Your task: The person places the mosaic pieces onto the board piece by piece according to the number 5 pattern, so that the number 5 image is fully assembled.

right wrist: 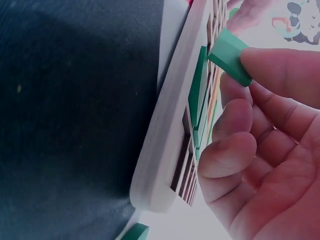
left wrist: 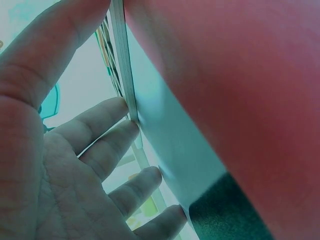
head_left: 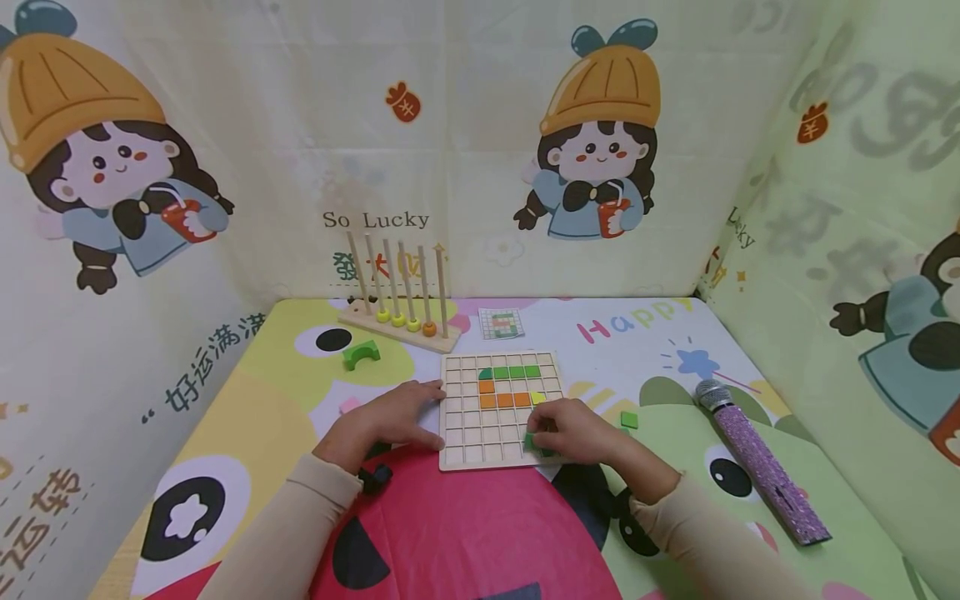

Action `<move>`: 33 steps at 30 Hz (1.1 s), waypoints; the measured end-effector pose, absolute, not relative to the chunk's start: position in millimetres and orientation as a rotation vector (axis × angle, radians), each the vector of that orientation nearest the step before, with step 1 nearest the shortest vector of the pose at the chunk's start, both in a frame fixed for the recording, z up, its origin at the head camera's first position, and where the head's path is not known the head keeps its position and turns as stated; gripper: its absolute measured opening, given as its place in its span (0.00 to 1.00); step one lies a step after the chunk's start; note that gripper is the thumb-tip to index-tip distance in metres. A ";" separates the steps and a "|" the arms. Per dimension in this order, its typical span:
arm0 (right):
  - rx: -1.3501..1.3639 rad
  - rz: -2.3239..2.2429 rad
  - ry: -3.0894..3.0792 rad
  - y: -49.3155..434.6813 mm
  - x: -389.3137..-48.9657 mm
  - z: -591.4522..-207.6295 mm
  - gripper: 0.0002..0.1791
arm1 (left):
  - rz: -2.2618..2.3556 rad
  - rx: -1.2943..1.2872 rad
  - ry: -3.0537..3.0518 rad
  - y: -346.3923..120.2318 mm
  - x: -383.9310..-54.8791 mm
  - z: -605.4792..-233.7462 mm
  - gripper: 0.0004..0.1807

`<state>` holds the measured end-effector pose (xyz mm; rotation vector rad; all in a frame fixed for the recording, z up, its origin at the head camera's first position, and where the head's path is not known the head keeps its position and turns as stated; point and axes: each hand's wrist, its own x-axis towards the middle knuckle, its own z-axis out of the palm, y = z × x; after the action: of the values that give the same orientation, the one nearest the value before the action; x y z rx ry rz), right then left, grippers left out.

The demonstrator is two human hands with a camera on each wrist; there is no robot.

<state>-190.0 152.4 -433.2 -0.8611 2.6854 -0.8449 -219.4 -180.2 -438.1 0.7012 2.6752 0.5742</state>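
Observation:
A wooden grid board [head_left: 461, 433] lies on the table with green tiles [head_left: 517, 372], orange tiles [head_left: 505, 400] and a yellow tile [head_left: 538, 398] in its squares. My left hand [head_left: 390, 419] touches the board's left edge with spread, fairly straight fingers. Over the lower right of the board, my right hand [head_left: 576, 429] pinches a small green tile [right wrist: 229, 56] between thumb and fingers. Below that tile, the right wrist view shows more green pieces [right wrist: 198, 90] on the board. In the head view the right fingers partly cover this corner.
Behind the board stand a wooden peg rack [head_left: 397, 321] with yellow and orange beads and a small pattern card [head_left: 501, 323]. A green arch block [head_left: 362, 354] lies at the left. To the right are a loose green tile [head_left: 629, 420] and a glittery purple microphone [head_left: 765, 462].

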 end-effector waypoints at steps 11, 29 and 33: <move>-0.857 -0.797 2.712 144.6 -184.8 -435.7 0.04 | 0.574 0.706 2.671 -180.7 -220.8 -439.7 0.47; -0.823 -0.754 2.803 143.5 -178.2 -439.5 0.04 | 0.589 0.687 2.665 -178.8 -219.5 -437.1 0.47; -0.749 -0.833 2.793 151.3 -177.2 -437.8 0.05 | 0.583 0.694 2.678 -180.1 -219.3 -438.2 0.47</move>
<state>-177.2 151.3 -437.8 -0.7487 2.7925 -0.8327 -219.3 -180.1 -438.2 0.6945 2.6780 0.5825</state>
